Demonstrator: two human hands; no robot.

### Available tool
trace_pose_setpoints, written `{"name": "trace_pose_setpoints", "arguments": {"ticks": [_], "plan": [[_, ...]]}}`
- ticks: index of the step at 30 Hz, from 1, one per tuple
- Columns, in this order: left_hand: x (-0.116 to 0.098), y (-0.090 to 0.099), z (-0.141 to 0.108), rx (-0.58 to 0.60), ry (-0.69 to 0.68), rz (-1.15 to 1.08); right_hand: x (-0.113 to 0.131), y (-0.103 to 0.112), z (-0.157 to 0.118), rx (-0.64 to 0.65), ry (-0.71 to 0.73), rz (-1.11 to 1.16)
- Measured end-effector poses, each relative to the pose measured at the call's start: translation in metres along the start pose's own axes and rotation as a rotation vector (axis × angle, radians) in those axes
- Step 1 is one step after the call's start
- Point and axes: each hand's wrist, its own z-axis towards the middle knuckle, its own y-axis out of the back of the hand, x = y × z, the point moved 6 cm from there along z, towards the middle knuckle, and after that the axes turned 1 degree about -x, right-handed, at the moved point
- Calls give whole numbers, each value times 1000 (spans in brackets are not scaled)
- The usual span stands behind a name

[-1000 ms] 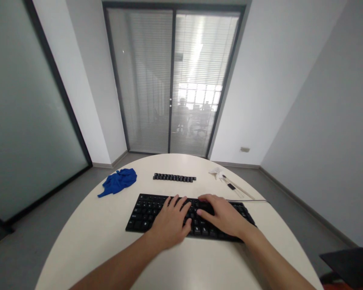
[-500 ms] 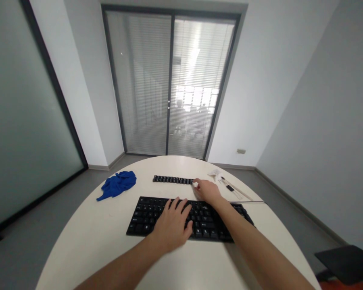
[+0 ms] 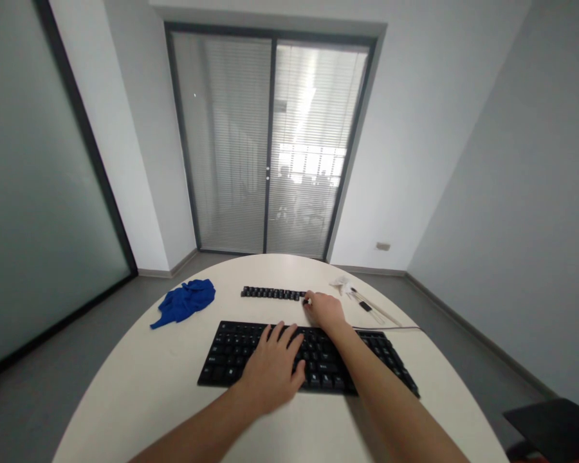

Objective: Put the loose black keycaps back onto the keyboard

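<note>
Left hand [image 3: 273, 373] spread wide on the black plastic keyboard [image 3: 231, 344], right hand [image 3: 322, 310] pinching a small black keycap [image 3: 306, 301] beyond it, crumpled blue cloth [image 3: 186, 301] lying far left.

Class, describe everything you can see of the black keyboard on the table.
The keyboard is black, long and rectangular, apparently plastic, with rows of keys, some bearing pale markings. It lies flat, keys up, on the pale table. The left hand rests over its middle; the right forearm crosses over it, hiding some keys. A thin dark cable shows along its far right side.
</note>
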Motion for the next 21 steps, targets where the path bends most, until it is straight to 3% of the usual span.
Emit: {"name": "trace_pose_setpoints", "arguments": {"ticks": [7,12,21], "plan": [[-1,2,0,18,10,-4,-13,24,-41,2,57,268],[0,1,0,3,5,-1,-12,32,-85,34,270,674],[-1,2,0,27,25,-31,1,18,-97,-126,329,527]]}}
